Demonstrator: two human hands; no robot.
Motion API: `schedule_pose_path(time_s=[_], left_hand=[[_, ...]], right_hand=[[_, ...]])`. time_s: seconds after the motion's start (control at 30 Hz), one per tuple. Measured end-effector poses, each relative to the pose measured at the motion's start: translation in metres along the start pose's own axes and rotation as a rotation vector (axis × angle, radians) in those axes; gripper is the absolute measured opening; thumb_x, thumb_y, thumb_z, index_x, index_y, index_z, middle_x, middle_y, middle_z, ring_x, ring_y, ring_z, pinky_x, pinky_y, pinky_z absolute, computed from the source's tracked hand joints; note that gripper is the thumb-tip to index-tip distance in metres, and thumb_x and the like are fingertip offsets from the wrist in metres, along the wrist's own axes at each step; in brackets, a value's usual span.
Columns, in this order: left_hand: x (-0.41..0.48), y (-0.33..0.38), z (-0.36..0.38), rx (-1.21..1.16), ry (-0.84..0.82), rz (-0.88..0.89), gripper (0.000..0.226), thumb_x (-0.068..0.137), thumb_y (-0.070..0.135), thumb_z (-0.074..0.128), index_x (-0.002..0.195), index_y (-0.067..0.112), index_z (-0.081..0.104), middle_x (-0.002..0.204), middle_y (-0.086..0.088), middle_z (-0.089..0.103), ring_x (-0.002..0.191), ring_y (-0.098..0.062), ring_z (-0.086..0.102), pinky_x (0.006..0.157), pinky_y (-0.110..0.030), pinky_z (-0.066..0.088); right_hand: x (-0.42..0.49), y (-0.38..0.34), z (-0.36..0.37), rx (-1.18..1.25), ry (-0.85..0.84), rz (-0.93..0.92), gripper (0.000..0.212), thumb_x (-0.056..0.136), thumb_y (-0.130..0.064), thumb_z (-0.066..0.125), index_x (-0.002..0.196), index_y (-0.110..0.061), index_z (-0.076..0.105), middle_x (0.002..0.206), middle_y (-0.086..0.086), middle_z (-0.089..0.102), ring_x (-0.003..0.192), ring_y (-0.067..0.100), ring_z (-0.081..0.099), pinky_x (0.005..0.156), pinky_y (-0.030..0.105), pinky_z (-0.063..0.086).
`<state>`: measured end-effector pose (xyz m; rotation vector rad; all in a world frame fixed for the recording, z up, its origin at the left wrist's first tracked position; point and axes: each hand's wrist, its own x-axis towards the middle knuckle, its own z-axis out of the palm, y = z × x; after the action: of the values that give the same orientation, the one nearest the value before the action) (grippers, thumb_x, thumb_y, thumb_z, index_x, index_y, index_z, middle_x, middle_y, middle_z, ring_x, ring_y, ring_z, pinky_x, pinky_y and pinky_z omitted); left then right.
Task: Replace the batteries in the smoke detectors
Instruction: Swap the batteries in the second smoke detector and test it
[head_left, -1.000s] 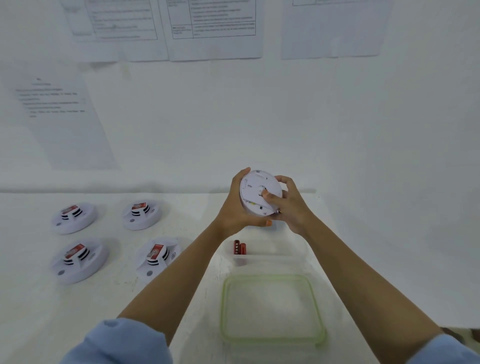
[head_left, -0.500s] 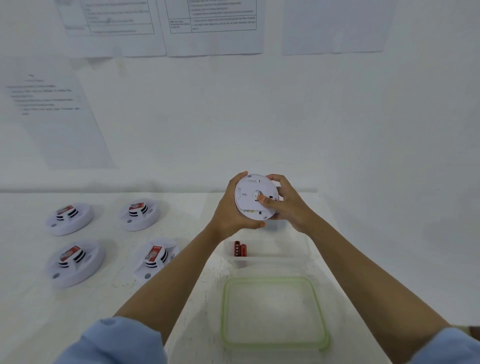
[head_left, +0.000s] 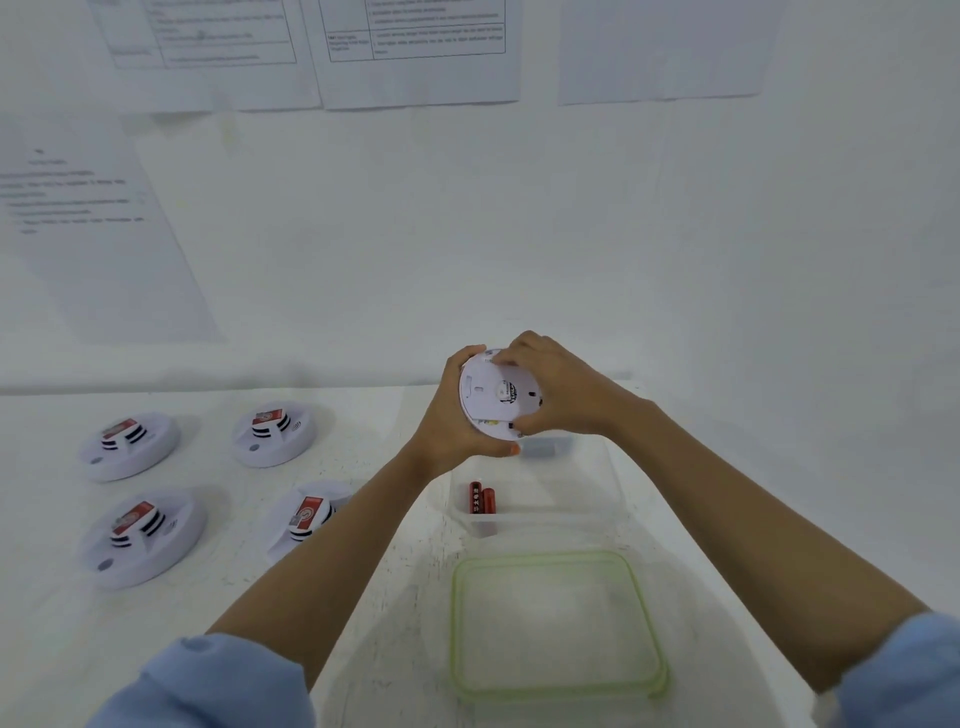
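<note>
I hold a round white smoke detector (head_left: 488, 397) in the air above the table, its flat back side turned toward me. My left hand (head_left: 449, 415) grips it from the left and underneath. My right hand (head_left: 558, 395) curls over its top and right edge. Two red batteries (head_left: 482, 497) lie side by side in a clear plastic container (head_left: 597, 499) just below my hands. Several other white smoke detectors with red labels sit on the table at the left, among them the nearest one (head_left: 306, 519).
A clear lid with a green rim (head_left: 558, 623) lies on the table in front of the container. The white table (head_left: 234, 597) meets a white wall with printed sheets (head_left: 415, 47) taped up. My light blue sleeves show at the bottom corners.
The detector has turned in my hands and shifted slightly left. My right hand moved from pressing its centre with the thumb to gripping its top and right edge.
</note>
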<state>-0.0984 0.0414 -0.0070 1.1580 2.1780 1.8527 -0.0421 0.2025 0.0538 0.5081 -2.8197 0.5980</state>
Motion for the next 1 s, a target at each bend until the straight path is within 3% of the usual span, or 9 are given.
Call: schedule_pose_path(time_s=[0.33,0.47,0.63,0.83,0.9,1.0], left_hand=[[0.001,0.002,-0.016,-0.010,-0.077,-0.043,0.105,0.038,0.025,0.084,0.127,0.022,0.029,0.127,0.007,0.041,0.111,0.007,0.048,0.087,-0.016,0.047],[0.000,0.000,-0.018,-0.012,-0.119,-0.046,0.105,0.043,0.008,0.085,0.130,0.021,0.028,0.126,0.010,0.042,0.109,0.011,0.049,0.083,-0.012,0.046],[-0.003,-0.001,-0.015,0.006,-0.108,-0.042,0.094,0.044,0.023,0.080,0.125,0.024,0.034,0.124,0.009,0.044,0.109,0.009,0.049,0.085,-0.011,0.045],[-0.004,-0.008,-0.014,-0.009,-0.141,-0.060,0.098,0.046,-0.002,0.079,0.129,0.019,0.030,0.123,0.009,0.043,0.107,0.010,0.049,0.084,-0.013,0.046],[-0.004,-0.010,-0.013,-0.001,-0.133,-0.056,0.099,0.046,0.001,0.081,0.129,0.019,0.030,0.124,0.009,0.044,0.108,0.008,0.049,0.085,-0.014,0.046],[-0.003,-0.007,-0.013,0.017,-0.117,-0.034,0.101,0.044,0.021,0.083,0.130,0.017,0.031,0.126,0.006,0.045,0.111,0.005,0.048,0.089,-0.013,0.044]], right_hand=[[0.012,-0.008,-0.008,-0.107,-0.040,-0.065,0.073,0.062,-0.026,0.080,0.126,-0.012,0.049,0.110,0.003,0.048,0.096,0.010,0.038,0.079,0.019,0.033],[0.012,-0.010,-0.008,-0.154,-0.068,-0.066,0.073,0.062,-0.027,0.080,0.126,-0.012,0.048,0.112,0.004,0.049,0.096,0.013,0.041,0.082,0.022,0.037],[0.009,-0.012,-0.005,-0.221,-0.081,-0.089,0.075,0.061,-0.026,0.079,0.126,-0.009,0.047,0.111,0.008,0.049,0.099,0.021,0.046,0.083,0.027,0.041],[0.006,-0.013,-0.002,-0.347,-0.096,-0.150,0.074,0.061,-0.028,0.078,0.125,-0.005,0.048,0.112,0.011,0.050,0.097,0.024,0.048,0.079,0.033,0.043],[0.006,-0.012,-0.003,-0.365,-0.087,-0.159,0.073,0.061,-0.028,0.077,0.124,-0.005,0.048,0.113,0.011,0.051,0.097,0.024,0.048,0.079,0.033,0.042],[0.005,-0.010,-0.006,-0.352,-0.061,-0.179,0.073,0.058,-0.033,0.073,0.121,-0.003,0.051,0.108,0.013,0.053,0.093,0.027,0.050,0.076,0.033,0.043]])
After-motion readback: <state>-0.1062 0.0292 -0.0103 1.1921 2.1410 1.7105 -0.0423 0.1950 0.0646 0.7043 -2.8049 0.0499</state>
